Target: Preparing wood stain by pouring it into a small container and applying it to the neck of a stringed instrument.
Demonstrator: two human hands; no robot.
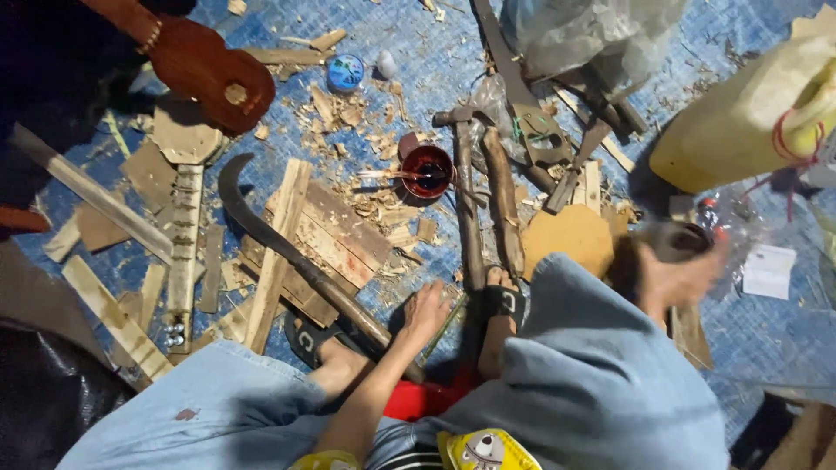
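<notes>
My left hand (427, 309) reaches down between my sandalled feet (501, 300). Its fingers lie flat by the thick wooden handle of a long curved blade (261, 226), and nothing shows in its grasp. My right hand (684, 280) is blurred beyond my right knee, closed around a dark round container (675, 239). Denim-clad legs (601, 383) fill the bottom of the view.
On the blue mat (435, 61) lie wood scraps and shavings, slatted boards (326, 235), a hammer (466, 191), a wooden stick (503, 200), a red cup of dark liquid with a brush (428, 170), a flat hexagonal wood piece (570, 235), a small brown stringed instrument (209, 74), a saw (522, 109) and a yellow sack (740, 122).
</notes>
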